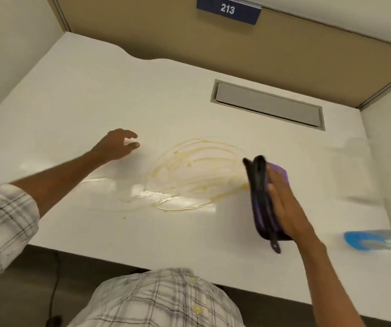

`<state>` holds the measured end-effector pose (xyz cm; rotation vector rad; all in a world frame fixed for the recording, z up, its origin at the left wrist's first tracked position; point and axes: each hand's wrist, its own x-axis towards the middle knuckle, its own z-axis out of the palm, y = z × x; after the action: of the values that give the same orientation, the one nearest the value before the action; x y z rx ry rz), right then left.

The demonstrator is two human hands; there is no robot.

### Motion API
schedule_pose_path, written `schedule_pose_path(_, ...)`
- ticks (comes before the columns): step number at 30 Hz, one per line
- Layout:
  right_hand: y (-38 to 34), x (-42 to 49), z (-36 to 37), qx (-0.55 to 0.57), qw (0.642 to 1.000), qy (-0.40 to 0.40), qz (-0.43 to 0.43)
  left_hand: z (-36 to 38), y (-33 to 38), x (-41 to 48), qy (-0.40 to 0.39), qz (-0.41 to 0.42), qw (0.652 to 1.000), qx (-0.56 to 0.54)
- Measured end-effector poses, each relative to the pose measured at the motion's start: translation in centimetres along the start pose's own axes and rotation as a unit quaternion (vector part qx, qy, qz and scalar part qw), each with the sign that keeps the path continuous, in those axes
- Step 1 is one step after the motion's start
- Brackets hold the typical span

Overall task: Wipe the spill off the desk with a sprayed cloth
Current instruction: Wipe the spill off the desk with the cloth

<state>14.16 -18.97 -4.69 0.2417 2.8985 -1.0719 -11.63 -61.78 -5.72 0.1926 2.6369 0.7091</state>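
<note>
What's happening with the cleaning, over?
Right hand flat on the purple cloth, at the spill's right edge. Left hand on the desk, pinching something small and white. Yellowish spill still there. Nothing in the way.

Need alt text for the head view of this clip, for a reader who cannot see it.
A person's right hand presses a purple and black cloth flat on a white desk, at the right edge of a smeared yellowish spill. The left hand rests on the desk left of the spill, and a bottle with a blue cap lies at the far right.
</note>
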Motion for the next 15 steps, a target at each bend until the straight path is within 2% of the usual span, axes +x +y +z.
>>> schedule_pose_path(3,1.2,-0.3,3.6,-0.192,0.977,-0.081,0.053,0.3,-5.0,1.0,0.029,-0.002,0.995,0.091)
schedule_pose_path(6,1.5,0.0,7.0,-0.27,0.957,-0.09,0.056,0.4,-8.4,1.9,0.026,0.052,0.983,0.172)
schedule_pose_path(10,2.2,1.0,9.1,-0.324,0.941,-0.052,0.088,-0.7,-10.6,3.6,-0.048,0.076,0.975,0.201)
schedule_pose_path(15,2.9,2.7,9.5,-0.326,0.938,-0.017,0.118,-3.5,-10.4,6.9,-0.155,0.048,0.973,0.165)
